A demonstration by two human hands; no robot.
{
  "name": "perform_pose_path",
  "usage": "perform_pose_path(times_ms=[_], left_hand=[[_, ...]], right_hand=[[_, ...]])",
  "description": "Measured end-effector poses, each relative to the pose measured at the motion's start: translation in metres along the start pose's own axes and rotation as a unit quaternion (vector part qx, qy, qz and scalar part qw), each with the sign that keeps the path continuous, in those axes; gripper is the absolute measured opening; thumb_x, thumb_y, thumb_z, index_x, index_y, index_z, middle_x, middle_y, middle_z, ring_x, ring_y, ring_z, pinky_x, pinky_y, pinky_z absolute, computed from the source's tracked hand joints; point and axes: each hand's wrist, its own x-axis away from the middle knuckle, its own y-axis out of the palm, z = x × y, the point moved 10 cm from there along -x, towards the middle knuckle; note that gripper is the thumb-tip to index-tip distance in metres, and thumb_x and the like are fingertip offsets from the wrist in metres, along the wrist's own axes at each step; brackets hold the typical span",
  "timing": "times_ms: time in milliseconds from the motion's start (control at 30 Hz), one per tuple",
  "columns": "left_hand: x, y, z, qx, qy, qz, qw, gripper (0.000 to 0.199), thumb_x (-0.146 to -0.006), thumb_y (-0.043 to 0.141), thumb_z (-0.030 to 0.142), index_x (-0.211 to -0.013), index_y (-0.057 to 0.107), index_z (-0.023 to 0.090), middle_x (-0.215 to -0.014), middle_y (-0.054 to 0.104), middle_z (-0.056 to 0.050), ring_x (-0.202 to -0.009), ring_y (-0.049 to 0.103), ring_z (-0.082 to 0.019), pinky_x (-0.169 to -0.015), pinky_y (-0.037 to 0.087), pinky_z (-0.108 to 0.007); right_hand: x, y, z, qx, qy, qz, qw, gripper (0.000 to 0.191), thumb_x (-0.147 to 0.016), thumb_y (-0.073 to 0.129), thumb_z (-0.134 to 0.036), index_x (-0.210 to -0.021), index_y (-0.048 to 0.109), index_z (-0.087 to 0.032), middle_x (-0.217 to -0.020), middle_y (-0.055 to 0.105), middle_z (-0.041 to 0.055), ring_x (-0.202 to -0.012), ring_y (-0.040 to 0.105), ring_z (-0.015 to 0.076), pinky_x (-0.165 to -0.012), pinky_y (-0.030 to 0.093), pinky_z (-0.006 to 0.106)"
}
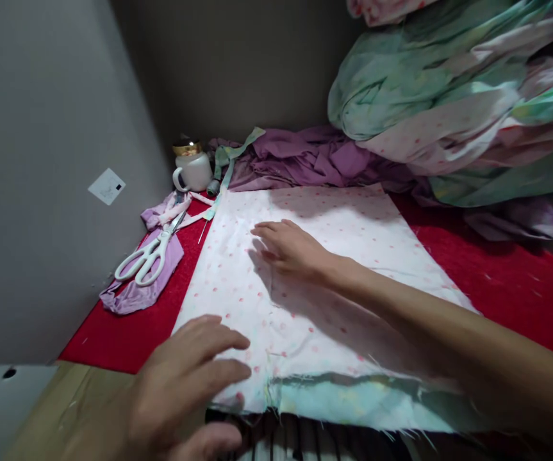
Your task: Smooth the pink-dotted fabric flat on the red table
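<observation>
A white cloth point(238, 282) with small red dots lies spread in front of me, its near edge frayed. Beneath it a pale green cloth point(353, 403) shows along that near edge. My right hand point(295, 250) is over the middle of the dotted cloth, palm down, fingers stretched out and casting a shadow. My left hand point(189, 378) is at the near left corner, fingers apart over the cloth and thumb below its edge. Whether that hand touches the cloth I cannot tell. Neither hand holds anything.
White-handled scissors point(146, 259) rest on a purple scrap point(175, 256) at the left. Behind stand a white mug point(194, 171) with a gold lid and a purple cloth heap point(300, 157). Green and pink fabric point(415, 89) is piled at right. Red cloth point(511, 282) covers the surface.
</observation>
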Motion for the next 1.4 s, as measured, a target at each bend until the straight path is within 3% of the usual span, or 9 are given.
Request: perform_pose_path(times_ms=[133,200,300,400,500,733,933,1167,1400], left_hand=[[0.012,0.023,0.005,-0.006,-0.019,0.017,1.000,0.033,-0.082,0.042,0.008,-0.109,0.053,0.021,-0.113,0.056,-0.010,-0.106,0.053,-0.020,-0.090,0.046,-0.033],[0.014,0.028,-0.003,0.046,-0.045,0.024,0.998,0.030,-0.082,0.040,0.005,-0.103,0.054,0.020,-0.106,0.056,-0.008,-0.097,0.055,-0.016,-0.081,0.047,-0.025],[0.016,0.031,-0.031,0.163,-0.142,0.028,0.976,0.016,-0.087,0.041,0.016,-0.087,0.056,0.020,-0.092,0.059,-0.005,-0.086,0.056,-0.014,-0.072,0.045,-0.021],[0.027,0.036,-0.070,0.245,-0.305,0.041,0.919,0.020,-0.086,0.048,0.034,-0.080,0.058,0.018,-0.075,0.057,-0.002,-0.067,0.052,-0.013,-0.056,0.040,-0.020],[0.031,0.042,-0.084,0.289,-0.375,0.050,0.880,0.025,-0.081,0.054,0.041,-0.078,0.059,0.017,-0.065,0.052,0.001,-0.057,0.043,-0.011,-0.049,0.032,-0.019],[0.025,0.046,-0.080,0.306,-0.363,0.035,0.879,0.019,-0.079,0.055,0.035,-0.076,0.059,0.017,-0.067,0.053,0.001,-0.060,0.042,-0.011,-0.051,0.032,-0.019],[0.023,0.051,-0.080,0.344,-0.362,0.007,0.866,0.023,-0.079,0.055,0.039,-0.077,0.058,0.015,-0.065,0.049,0.002,-0.059,0.041,-0.010,-0.051,0.031,-0.019],[0.017,0.045,-0.087,0.356,-0.379,0.022,0.854,0.029,-0.073,0.059,0.043,-0.073,0.057,0.014,-0.063,0.049,0.001,-0.058,0.041,-0.010,-0.050,0.031,-0.019],[0.022,0.046,-0.106,0.441,-0.416,0.058,0.793,0.038,-0.064,0.069,0.048,-0.074,0.055,0.014,-0.061,0.045,0.003,-0.053,0.037,-0.007,-0.046,0.030,-0.017]], right_hand=[[0.062,-0.051,-0.042,-0.090,0.005,0.098,0.991,0.023,-0.085,0.052,-0.017,-0.106,0.061,-0.013,-0.101,0.066,0.0099,-0.092,0.059,0.0212,-0.080,0.047,0.034],[0.091,-0.063,-0.065,-0.138,-0.006,0.139,0.981,0.022,-0.085,0.051,-0.014,-0.105,0.059,-0.014,-0.096,0.066,0.0083,-0.088,0.059,0.0190,-0.076,0.047,0.031],[0.120,-0.056,-0.090,-0.181,-0.020,0.154,0.971,0.021,-0.083,0.050,-0.008,-0.100,0.058,-0.016,-0.090,0.065,0.0067,-0.082,0.058,0.0164,-0.071,0.047,0.027],[0.133,-0.035,-0.105,-0.179,-0.031,0.142,0.973,0.016,-0.081,0.051,-0.007,-0.090,0.060,-0.017,-0.084,0.064,0.0058,-0.076,0.057,0.0165,-0.067,0.045,0.028],[0.138,-0.016,-0.115,-0.146,-0.052,0.146,0.977,0.012,-0.084,0.050,-0.011,-0.084,0.061,-0.016,-0.080,0.063,0.0060,-0.070,0.053,0.0168,-0.062,0.042,0.030],[0.130,0.005,-0.135,-0.010,-0.085,0.163,0.983,0.021,-0.089,0.044,-0.015,-0.082,0.064,-0.016,-0.071,0.057,0.0047,-0.063,0.044,0.0175,-0.058,0.029,0.032],[0.126,0.008,-0.126,-0.064,-0.048,0.161,0.984,0.029,-0.090,0.038,-0.015,-0.070,0.060,-0.016,-0.067,0.055,0.0044,-0.061,0.043,0.0162,-0.058,0.027,0.031],[0.126,0.016,-0.125,-0.067,-0.049,0.135,0.987,0.021,-0.089,0.043,-0.014,-0.079,0.062,-0.017,-0.072,0.057,0.0045,-0.065,0.044,0.0168,-0.060,0.028,0.031],[0.125,0.016,-0.111,-0.166,0.003,0.110,0.980,0.015,-0.084,0.048,-0.012,-0.082,0.062,-0.019,-0.076,0.058,0.0034,-0.069,0.049,0.0160,-0.061,0.031,0.029]])
